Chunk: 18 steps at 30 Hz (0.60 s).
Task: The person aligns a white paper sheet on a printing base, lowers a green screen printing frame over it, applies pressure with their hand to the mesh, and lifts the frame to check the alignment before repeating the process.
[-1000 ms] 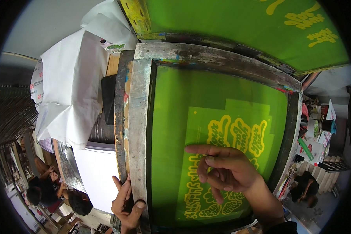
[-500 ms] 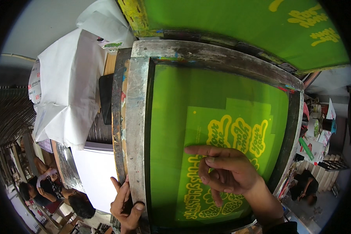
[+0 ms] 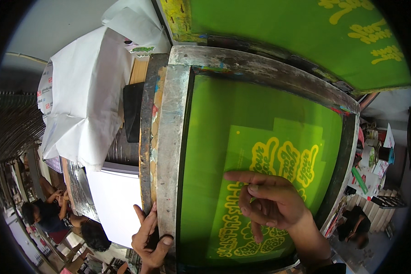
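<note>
A screen printing frame (image 3: 171,137) with worn, paint-stained rails lies before me. Its green mesh (image 3: 210,114) carries yellow lettering and rounded shapes. At the near left, my left hand (image 3: 148,244) grips the left rail, thumb on top and fingers along the outer side. My right hand (image 3: 276,203) is over the printed design on the mesh, index finger stretched to the left and the other fingers loosely bent. It holds nothing; whether it touches the mesh I cannot tell.
Left of the frame lie a stack of white paper (image 3: 112,201), a dark flat object (image 3: 133,112) and a large creased white sheet (image 3: 82,105). A second green screen (image 3: 278,27) stands beyond. People (image 3: 50,219) sit at the left; another person (image 3: 356,223) is at the right.
The whole view has shifted slightly, so the frame and surroundings appear farther right. Both hands keep nearly the same pose and place relative to the frame.
</note>
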Available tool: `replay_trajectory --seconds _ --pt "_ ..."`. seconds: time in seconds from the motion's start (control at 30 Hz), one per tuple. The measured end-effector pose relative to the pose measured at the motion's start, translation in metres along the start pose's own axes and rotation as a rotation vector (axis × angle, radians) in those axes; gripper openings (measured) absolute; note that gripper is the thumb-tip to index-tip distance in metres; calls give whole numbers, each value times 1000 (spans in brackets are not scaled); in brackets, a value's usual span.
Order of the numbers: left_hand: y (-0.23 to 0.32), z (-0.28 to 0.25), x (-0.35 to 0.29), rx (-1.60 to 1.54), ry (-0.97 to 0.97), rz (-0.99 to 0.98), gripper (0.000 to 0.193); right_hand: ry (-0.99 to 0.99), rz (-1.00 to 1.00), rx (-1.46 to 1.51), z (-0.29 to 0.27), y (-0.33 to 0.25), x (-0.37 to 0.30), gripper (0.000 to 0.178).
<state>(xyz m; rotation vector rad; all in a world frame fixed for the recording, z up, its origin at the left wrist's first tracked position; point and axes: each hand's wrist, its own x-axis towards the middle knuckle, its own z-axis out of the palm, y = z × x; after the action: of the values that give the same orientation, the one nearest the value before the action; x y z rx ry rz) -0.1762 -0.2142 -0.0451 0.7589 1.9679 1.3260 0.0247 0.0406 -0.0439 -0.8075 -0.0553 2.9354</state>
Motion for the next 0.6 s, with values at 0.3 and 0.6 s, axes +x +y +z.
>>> replay_trajectory --seconds 0.3,0.6 --pt "-2 -1 -1 -7 -6 6 73 -33 -10 -4 -4 2 0 50" --pt "0 1 0 1 8 6 72 -55 -11 -9 -7 2 0 50"
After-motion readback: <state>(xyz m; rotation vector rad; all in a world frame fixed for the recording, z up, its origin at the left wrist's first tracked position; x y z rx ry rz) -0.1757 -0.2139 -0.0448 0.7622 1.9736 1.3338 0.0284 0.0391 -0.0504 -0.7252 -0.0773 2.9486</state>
